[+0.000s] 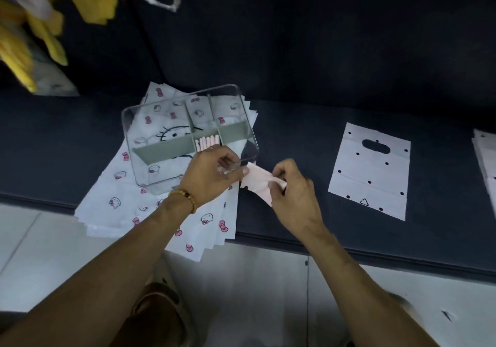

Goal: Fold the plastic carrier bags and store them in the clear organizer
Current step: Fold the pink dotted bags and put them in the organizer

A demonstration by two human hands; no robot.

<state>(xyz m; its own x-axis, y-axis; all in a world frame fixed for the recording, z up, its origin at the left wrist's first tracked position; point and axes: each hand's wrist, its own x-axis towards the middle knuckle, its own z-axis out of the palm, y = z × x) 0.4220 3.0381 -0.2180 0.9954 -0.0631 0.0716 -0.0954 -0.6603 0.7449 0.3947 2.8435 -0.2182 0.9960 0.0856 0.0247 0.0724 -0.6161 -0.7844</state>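
I've got both hands pinching one small folded pale-pink plastic bag (256,182) beside the clear divided plastic organizer (188,134): left hand (212,176) and right hand (292,188), fingers curled on it. Six folded pink bags (208,142) stand in its middle slot, and one flat white black-dotted carrier bag (371,172) shows a triangle recycling mark, no readable words.

One clear plastic organizer (188,134) with grey dividers sits on a stack of white cat-and-pink-bow printed carrier bags (128,204); the number of sheets in that stack cannot be told. About six small pink-and-white folded bags (207,142) stand in one middle compartment. One small folded pale pink bag (259,182) is held between two hands, the left hand (212,174) and the right hand (292,193). One flat white bag with black dots (371,172) lies alone. One further stack of white bags (487,158) shows at the right edge. One beaded bracelet (185,199) circles the left wrist.
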